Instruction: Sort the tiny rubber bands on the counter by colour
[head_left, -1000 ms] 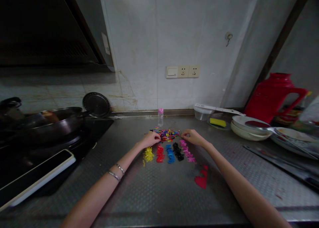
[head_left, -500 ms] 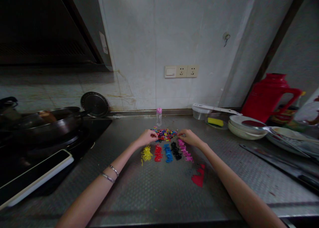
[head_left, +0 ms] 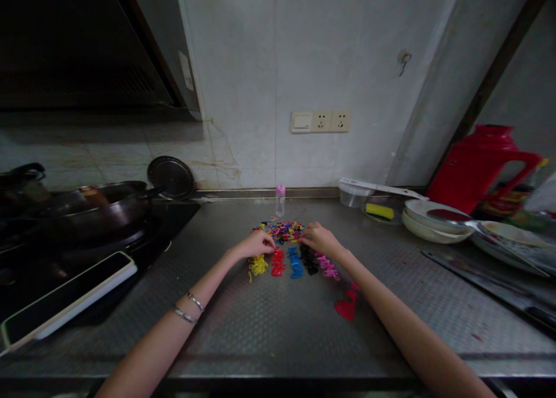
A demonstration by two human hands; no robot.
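A mixed heap of small coloured rubber bands [head_left: 282,230] lies on the metal counter. In front of it run sorted piles of bands: yellow [head_left: 258,266], red [head_left: 278,263], blue [head_left: 296,263], black [head_left: 310,261] and pink [head_left: 328,267]. My left hand [head_left: 257,245] has its fingers pinched at the top of the red pile. Thumb and fingers of my right hand [head_left: 322,239] are drawn together at the heap's right edge, above the black pile. Anything between the fingertips of either hand is too small to make out.
Behind the heap stands a small clear bottle [head_left: 280,201] with a pink cap. A red torn piece [head_left: 346,306] lies by my right forearm. To the right are a yellow sponge [head_left: 379,211], stacked bowls [head_left: 434,224], a knife [head_left: 478,282] and a red thermos [head_left: 482,166]; a pan [head_left: 99,210] sits left.
My left hand has come down from the heap's left edge to the top of the red pile. My right hand has shifted left along the heap, from above the pink pile to above the black one.
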